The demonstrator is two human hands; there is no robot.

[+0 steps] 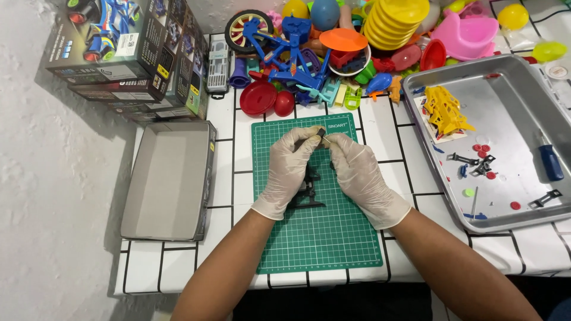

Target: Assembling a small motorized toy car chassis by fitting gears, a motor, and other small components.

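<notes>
Pinching a small black part (321, 132) between both gloved hands, mid-frame above the green cutting mat (315, 238).
Left hand (288, 172) and right hand (360, 175) fingers clench it; its shape is mostly hidden, as is the black plastic frame (308, 193) beneath.

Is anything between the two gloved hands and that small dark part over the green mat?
Nothing visible. The left hand and right hand already pinch the small dark part between their fingers above the green cutting mat. A black plastic frame lies below them.
</notes>
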